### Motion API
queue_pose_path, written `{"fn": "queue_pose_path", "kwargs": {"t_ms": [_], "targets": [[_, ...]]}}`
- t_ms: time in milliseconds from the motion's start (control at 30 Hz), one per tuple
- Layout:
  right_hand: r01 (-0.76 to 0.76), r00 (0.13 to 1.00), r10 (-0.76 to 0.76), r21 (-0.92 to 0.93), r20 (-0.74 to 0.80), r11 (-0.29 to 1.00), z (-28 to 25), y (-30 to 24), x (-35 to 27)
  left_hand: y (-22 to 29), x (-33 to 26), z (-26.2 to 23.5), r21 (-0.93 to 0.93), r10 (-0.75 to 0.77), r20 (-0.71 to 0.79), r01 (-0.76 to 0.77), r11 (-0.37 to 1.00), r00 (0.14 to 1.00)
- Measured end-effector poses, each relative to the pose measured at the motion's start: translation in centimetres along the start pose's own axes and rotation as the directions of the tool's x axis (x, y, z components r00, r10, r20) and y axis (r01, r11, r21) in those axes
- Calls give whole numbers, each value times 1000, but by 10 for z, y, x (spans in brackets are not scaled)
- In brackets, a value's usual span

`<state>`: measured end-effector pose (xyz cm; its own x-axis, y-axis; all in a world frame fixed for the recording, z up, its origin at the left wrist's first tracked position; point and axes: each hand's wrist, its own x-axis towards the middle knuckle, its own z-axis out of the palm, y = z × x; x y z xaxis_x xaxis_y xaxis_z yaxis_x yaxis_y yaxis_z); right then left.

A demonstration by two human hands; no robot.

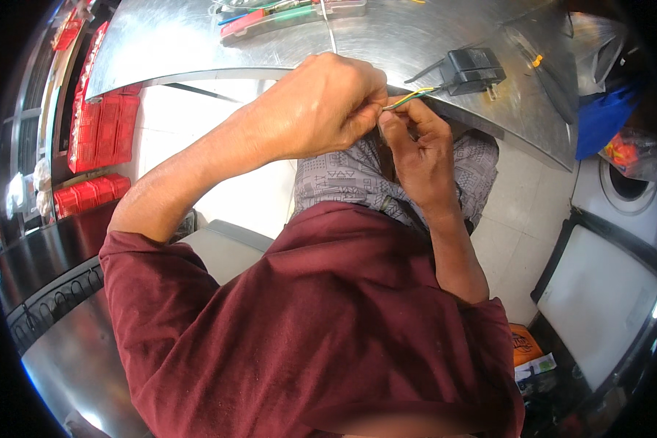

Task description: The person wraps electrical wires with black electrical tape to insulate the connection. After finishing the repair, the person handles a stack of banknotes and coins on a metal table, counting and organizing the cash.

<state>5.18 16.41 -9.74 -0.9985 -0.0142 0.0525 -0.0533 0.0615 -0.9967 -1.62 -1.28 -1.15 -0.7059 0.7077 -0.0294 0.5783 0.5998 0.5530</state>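
Thin yellow and green wires (415, 97) run from a dark cable end beside a black plug-in power adapter (473, 71) to the fingertips of both my hands. My right hand (425, 146) pinches these wires between thumb and forefinger. Against it, my left hand (336, 102) is closed, its back turned up; whatever its fingers hold is hidden. A white cable (328, 28) comes across the table and passes out of sight behind my left hand. The adapter lies near the front edge of the metal table (409, 44), metal prongs showing.
A clear-lidded case (292, 20) with red and green parts lies at the table's far side. Red plastic crates (104, 131) stand at left. A white round-doored machine (628, 186) and a blue bag (604, 120) are at right. Below the table edge are my legs (343, 175).
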Motion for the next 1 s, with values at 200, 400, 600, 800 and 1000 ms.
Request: {"fn": "queue_pose_path", "kwargs": {"t_ms": [200, 400, 600, 800, 1000], "targets": [[30, 999, -26, 86, -41, 996, 1, -5, 2, -6, -2, 7, 3, 54, -82, -54, 999, 995], [0, 1000, -6, 255, 24, 967, -2, 4, 5, -9, -5, 7, -67, 2, -107, -9, 998, 994], [-63, 998, 51, 280, 48, 958, -4, 0, 5, -10, -4, 8, -25, 26, -130, -29, 999, 991], [-148, 985, 117, 288, 124, 946, -12, -6, 1, -8, -6, 6, -17, -4, -156, 1, 1000, 988], [-121, 986, 89, 238, 143, 964, -26, -26, -16, -4, -14, 6, -169, -100, -239, 60, 984, 966]]}}
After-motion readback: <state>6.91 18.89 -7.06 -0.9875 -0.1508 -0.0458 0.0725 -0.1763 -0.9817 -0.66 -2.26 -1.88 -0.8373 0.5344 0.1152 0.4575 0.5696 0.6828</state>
